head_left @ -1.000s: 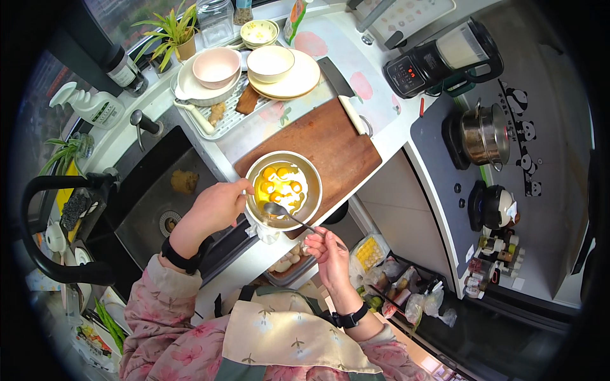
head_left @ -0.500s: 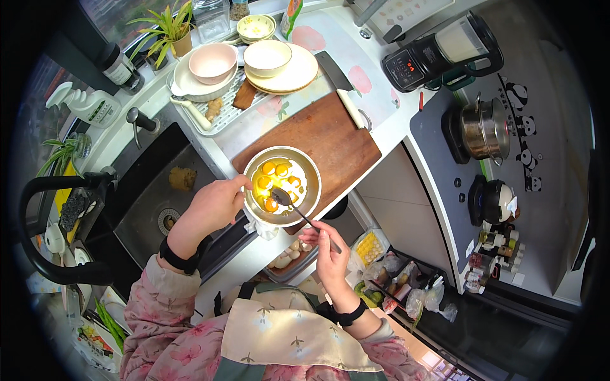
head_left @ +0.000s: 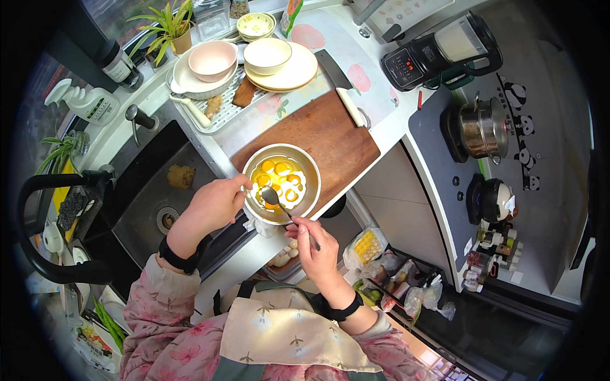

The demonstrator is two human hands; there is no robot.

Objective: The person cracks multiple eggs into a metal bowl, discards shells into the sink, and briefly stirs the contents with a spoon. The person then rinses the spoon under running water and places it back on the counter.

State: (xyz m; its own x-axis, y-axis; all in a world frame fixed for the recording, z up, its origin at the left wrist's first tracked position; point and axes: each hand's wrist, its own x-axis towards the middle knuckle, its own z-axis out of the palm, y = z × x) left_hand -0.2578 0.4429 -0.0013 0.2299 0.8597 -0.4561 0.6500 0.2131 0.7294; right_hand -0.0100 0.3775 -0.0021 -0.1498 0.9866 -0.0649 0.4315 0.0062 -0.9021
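A round metal bowl with several raw egg yolks and clear egg white in it stands at the near left edge of the wooden cutting board. My left hand grips the bowl's left rim between thumb and fingers. In my right hand is the dark handle of a spoon. The spoon's head dips into the eggs at the lower left of the bowl, among the yolks. A crumpled white tissue or bag lies just under the bowl's near side.
To the left is a dark sink with a black faucet. Behind it, a drying tray holds bowls and plates. A cleaver rests at the board's far edge. A blender and steel pot stand right.
My right hand has shifted left and slightly down with the spoon. The spoon's head has moved a little left within the eggs. My left hand stays on the rim.
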